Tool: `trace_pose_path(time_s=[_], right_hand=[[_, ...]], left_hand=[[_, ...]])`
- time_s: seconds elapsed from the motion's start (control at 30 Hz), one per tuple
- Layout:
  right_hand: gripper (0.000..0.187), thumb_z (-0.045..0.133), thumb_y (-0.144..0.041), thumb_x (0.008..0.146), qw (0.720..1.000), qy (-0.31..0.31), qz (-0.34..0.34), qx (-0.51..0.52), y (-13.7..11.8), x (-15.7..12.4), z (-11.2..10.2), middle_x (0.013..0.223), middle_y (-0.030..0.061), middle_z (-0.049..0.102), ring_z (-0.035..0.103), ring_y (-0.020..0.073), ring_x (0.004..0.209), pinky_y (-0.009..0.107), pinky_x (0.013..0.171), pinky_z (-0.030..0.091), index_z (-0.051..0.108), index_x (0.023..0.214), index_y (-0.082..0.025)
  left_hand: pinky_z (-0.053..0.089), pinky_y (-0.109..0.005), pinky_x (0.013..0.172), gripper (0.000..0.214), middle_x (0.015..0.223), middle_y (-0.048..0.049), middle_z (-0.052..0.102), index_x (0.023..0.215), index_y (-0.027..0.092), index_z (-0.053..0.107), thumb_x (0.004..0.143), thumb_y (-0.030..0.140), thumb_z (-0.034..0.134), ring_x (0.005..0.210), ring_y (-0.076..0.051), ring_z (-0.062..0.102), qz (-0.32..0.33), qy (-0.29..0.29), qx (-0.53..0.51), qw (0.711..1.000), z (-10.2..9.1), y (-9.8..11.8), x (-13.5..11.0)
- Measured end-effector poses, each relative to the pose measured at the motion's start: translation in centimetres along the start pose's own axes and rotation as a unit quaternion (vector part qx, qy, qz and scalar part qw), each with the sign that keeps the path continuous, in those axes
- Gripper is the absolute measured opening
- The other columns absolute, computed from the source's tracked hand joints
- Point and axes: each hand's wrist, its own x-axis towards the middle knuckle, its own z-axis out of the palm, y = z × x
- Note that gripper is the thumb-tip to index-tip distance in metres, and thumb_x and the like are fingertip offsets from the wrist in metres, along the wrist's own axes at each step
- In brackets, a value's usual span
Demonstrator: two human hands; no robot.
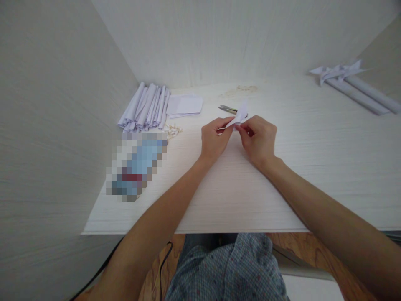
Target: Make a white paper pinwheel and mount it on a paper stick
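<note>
Both my hands meet over the middle of the white desk (313,167) and pinch one small folded piece of white paper (240,113). My left hand (214,140) grips its left end with thumb and fingers closed. My right hand (258,140) holds the right part, fingers curled around it. A point of the paper sticks up above my fingers. Just behind the hands lie small scissors (228,109), partly hidden by the paper.
A pile of rolled white paper tubes (145,106) lies at the back left, beside flat paper sheets (185,105). Rubber bands (172,130) lie near them. A blurred-out object (136,165) rests on the left. Long paper rolls with folded tips (354,85) lie at the back right. Walls close in both sides.
</note>
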Motion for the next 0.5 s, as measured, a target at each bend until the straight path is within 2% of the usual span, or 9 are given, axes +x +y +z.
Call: trace_pose_path(time_s=[0.23,0.5], right_hand=[[0.022,0.045,-0.02,0.077,1.0,-0.004,-0.011,-0.006,-0.06,0.09,0.23,0.062,0.0028,0.055,0.048,0.0149,0.059,0.028,0.054,0.034,0.046,0.055,-0.02],[0.022,0.045,-0.018,0.075,1.0,-0.015,-0.008,-0.006,-0.1,0.08,0.19,0.062,0.0031,0.055,0.047,0.0151,0.059,0.029,0.054,0.033,0.045,0.054,-0.02]], left_hand=[[0.046,-0.019,0.068,0.021,0.082,-0.0015,0.069,0.079,0.02,0.069,0.079,0.021,0.048,0.075,-0.009,0.06,0.013,0.014,0.027,0.999,-0.05,0.06,-0.07],[0.046,-0.02,0.068,0.022,0.084,-0.0036,0.069,0.075,0.018,0.069,0.08,0.024,0.048,0.077,-0.011,0.061,0.015,0.02,0.026,0.999,-0.09,0.0,-0.07]])
